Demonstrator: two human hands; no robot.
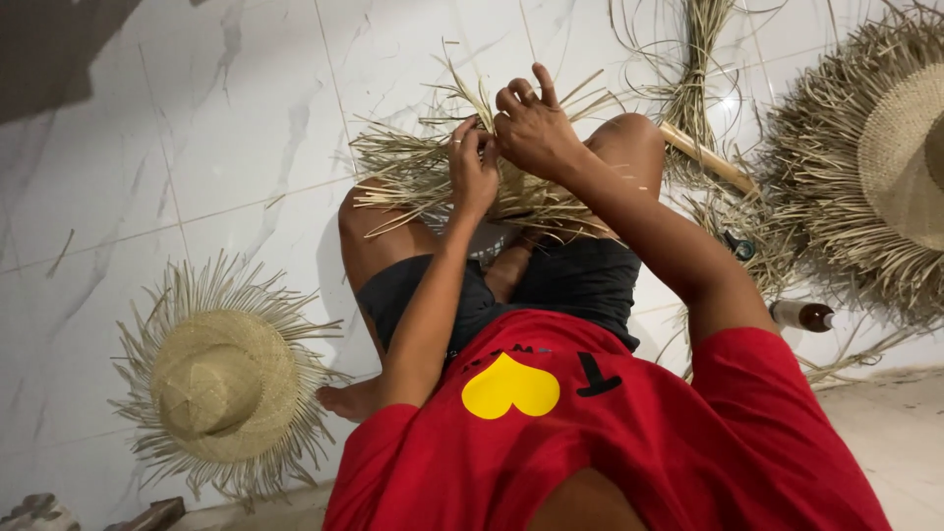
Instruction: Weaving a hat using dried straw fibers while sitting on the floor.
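Red shirt (629, 433) nearest lens. Both hands pinch straw weave (433, 172) over knees: left hand (473, 169) fingers pressed on strands, right hand (531, 123) touching it. Finished straw hat (224, 383) on floor at 8 o'clock; brown bottle (801, 316) at 3 o'clock.

I am wearing a red short-sleeved shirt (629, 442) bearing a yellow heart shape (510, 386), dark shorts (580, 280), and a ring (455, 142); feet showing bare.

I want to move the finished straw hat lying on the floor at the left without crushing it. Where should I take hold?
Grip the straw hat by its woven brim from the near side, both hands opposite. It lies crown up, and the loose fringe around the edge looks too frail to bear it.
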